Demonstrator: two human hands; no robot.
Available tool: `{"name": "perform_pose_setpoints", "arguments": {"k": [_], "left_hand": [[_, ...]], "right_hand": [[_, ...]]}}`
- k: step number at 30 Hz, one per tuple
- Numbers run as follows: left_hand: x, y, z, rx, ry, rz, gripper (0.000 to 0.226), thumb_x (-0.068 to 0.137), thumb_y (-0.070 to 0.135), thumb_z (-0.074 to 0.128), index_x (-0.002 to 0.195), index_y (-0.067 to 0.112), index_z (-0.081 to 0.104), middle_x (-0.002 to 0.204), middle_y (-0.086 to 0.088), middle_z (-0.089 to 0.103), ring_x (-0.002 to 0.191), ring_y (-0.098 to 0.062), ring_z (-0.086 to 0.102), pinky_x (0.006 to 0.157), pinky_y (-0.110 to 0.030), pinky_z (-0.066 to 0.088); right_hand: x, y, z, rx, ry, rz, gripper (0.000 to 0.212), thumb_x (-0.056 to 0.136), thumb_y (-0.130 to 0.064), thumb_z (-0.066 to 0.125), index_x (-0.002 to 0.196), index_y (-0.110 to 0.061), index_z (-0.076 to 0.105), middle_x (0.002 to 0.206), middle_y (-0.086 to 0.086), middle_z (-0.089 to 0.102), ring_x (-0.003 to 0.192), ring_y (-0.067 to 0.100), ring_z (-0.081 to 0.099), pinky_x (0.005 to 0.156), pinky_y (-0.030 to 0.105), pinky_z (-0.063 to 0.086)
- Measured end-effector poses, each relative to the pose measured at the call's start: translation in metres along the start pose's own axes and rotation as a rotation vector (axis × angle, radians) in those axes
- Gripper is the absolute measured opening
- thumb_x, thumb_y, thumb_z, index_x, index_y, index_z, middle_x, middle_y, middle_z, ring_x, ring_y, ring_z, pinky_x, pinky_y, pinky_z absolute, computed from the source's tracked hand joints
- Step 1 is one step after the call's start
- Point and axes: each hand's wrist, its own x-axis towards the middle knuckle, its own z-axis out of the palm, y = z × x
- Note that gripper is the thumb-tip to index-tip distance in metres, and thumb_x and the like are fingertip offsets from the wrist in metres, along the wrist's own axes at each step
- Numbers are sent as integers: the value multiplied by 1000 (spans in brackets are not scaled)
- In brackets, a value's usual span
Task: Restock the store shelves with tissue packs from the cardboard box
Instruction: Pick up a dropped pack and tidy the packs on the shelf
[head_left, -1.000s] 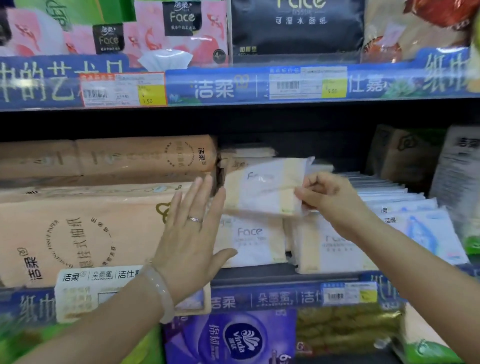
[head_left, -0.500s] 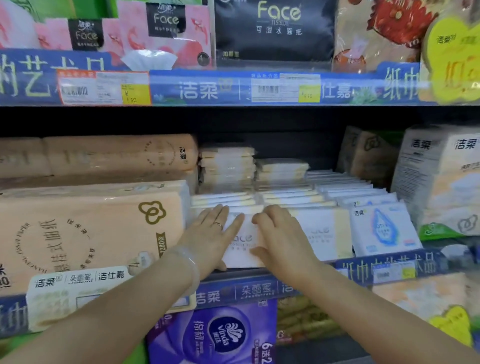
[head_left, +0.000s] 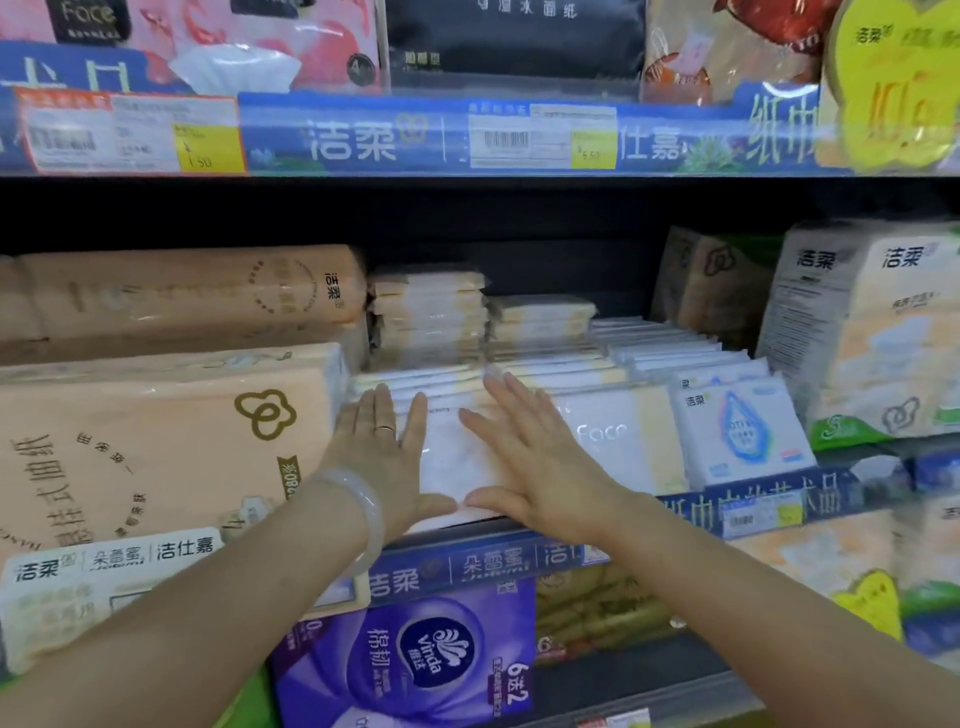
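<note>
So on the middle shelf (head_left: 467, 564), far left, there's the big peach tissue bundle (head_left: 156, 452) lying along the front edge with another peach one (head_left: 197, 291) stacked further back; a white price card (head_left: 104, 566) hangs off the shelf lip under it; my left hand (head_left: 387, 462) is right beside that bundle, fingers straight and spread, flat against the front white Face pack (head_left: 452, 467), ring and pale bangle (head_left: 363, 514) on show; my right hand (head_left: 535, 462) is the same deal, spread flat on the right half of that pack, thumbs almost meeting at its bottom edge near the shelf's front lip; neither hand is pinching anything, just pressing; behind the pack sit rows of more slim packs (head_left: 431, 312) running to the back of the shelf; just right of my hand is a second Face pack (head_left: 623, 441), then a white pack with a blue drop (head_left: 743, 431), then a tall cream bundle (head_left: 872, 332) at the right end; below is a purple Vinda pack (head_left: 415, 660); can't see the cardboard box at all.
</note>
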Motion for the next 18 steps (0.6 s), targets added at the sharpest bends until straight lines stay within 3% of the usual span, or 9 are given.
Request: {"name": "perform_pose_setpoints", "arguments": {"k": [3,5,7,9,12,15,17,18], "left_hand": [[4,5,0,-151,189,50,98,70,84,-1,137,20,-33,152,-15,-24,142,-33,-20,114,-47,-11],[10,9,6,-209,266,93,102,45,84,-31,129,26,-36,149,-7,-29,141,-29,-24,112,-47,-16],[18,11,15,-257,280,86,104,35,79,-40,126,30,-36,144,-1,-32,140,-27,-26,110,-47,-18],[24,10,24,-299,282,70,103,36,81,-38,127,33,-34,151,-1,-25,142,-26,-23,111,-47,-17],[29,11,36,-297,304,61,114,39,83,-36,140,32,-23,157,-5,-11,144,-26,-13,111,-46,-13],[32,11,39,-300,330,59,114,55,87,-23,148,30,10,156,-10,12,144,-32,9,109,-45,-4],[31,11,36,-277,275,69,102,72,84,-5,140,23,39,145,-16,39,134,-37,35,105,-47,9],[32,12,36,-270,302,63,99,76,82,-2,137,21,45,140,-17,45,130,-39,42,103,-49,13]], "right_hand": [[-14,30,-11,-64,245,104,58,93,-61,31,133,-20,40,146,12,40,140,29,24,115,47,14],[-23,54,-15,-151,229,182,62,92,-66,26,134,-23,40,145,9,42,138,30,24,113,53,11],[-27,70,-14,-189,150,239,67,90,-70,21,138,-26,35,148,9,39,140,29,20,110,62,11],[-29,80,-7,-159,125,245,68,89,-72,19,139,-27,34,147,10,40,139,27,20,109,65,14],[-24,81,5,-177,165,229,66,90,-70,19,135,-25,38,135,12,53,131,26,31,109,57,15],[-22,83,10,-199,195,206,65,91,-69,19,133,-23,40,127,11,58,125,26,37,107,56,17],[-24,84,11,-214,225,194,65,91,-69,20,132,-22,41,124,11,59,121,26,39,104,57,21],[-27,83,12,-217,232,190,66,91,-68,20,132,-22,41,123,12,60,119,26,41,102,56,23]]}}
